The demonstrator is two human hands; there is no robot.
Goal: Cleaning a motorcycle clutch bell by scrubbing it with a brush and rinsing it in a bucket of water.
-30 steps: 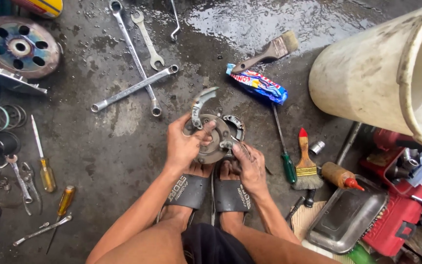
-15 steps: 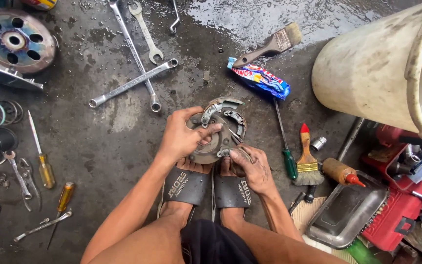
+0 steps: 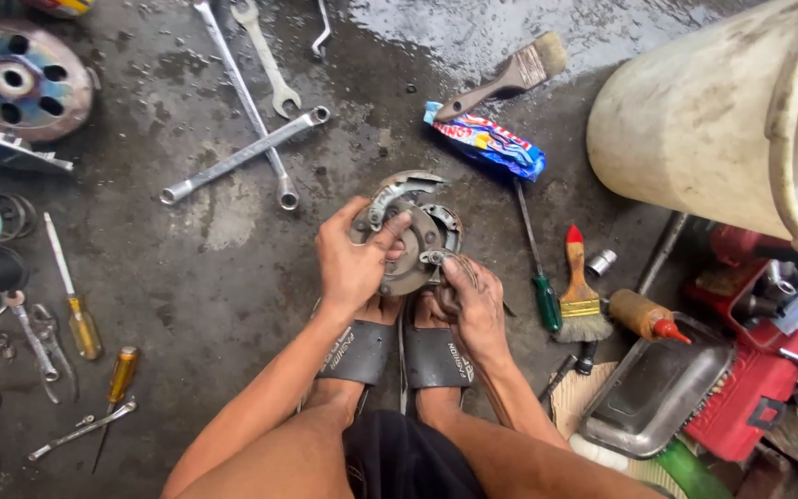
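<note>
1. Squarely over the toes of your two dark sandals [image 3: 399, 356], you held a round, grimy grey metal clutch assembly with curved shoes [image 3: 413, 231] just above the wet concrete floor [image 3: 196, 231].
2. Your left hand [image 3: 353, 263] gripped the assembly from its left side, thumb pressed across the face and fingers curled behind it.
3. Your right hand [image 3: 473, 300] sat at the lower right edge of the assembly, fingers pinched on a small metal part at its rim; I could not tell what that part was.
4. One curved shoe stood lifted at the top of the assembly, above your left thumb.
5. Three long silver spanners [image 3: 247, 152] lay crossed on the floor up and to the left of your hands, well apart from them.
6. Two paintbrushes lay to the right: a brown-handled one [image 3: 505, 79] near the top, a red-tipped one [image 3: 579, 291] beside your right hand.
7. One green-handled screwdriver [image 3: 538, 273] lay between your right hand and that second brush.
8. Two yellow-handled screwdrivers [image 3: 80, 319] lay far left.
9. One large cream plastic bucket [image 3: 722, 120] stood at the upper right.
</note>
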